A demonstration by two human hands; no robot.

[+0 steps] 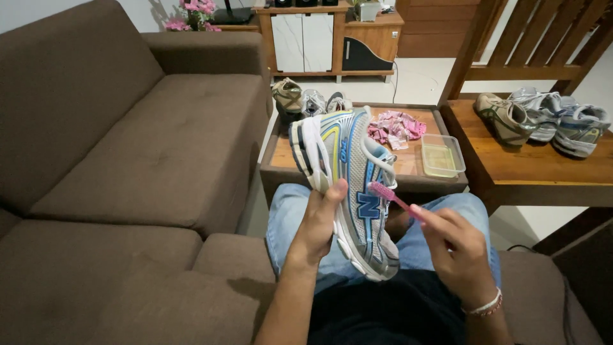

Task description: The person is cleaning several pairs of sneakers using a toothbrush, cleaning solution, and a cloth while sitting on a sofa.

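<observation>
Brown sofa (128,147) fills the area left of the left-hand fingers, seat cushions bare. Wooden surface (408,167) sits beyond the fingers, past the knees in blue jeans (290,211). A second wooden surface (543,163) lies up and right of the right-hand fingers, carrying three worn sneakers (539,118) side by side. More shoes (306,101) stand on the floor behind the near surface.

Running shoe (348,185), white-silver with blue and yellow trim, held over the lap, toe pointing away, sole side facing left. Left hand (319,223) grips it from the sole side: thumb pressed on the upper, remaining fingers wrapped behind the shoe, clamped on it.

Right hand (450,246), bracelet at the wrist, fingers closed round the handle of a pink toothbrush (391,197). Brush head points left of those fingers, touching the shoe's side panel just beside the left thumb tip.

Clear plastic tub (442,155) rests on the near surface, above the right-hand fingers. Pink crumpled cloth (396,128) lies just beside the tub, further from the fingers.
</observation>
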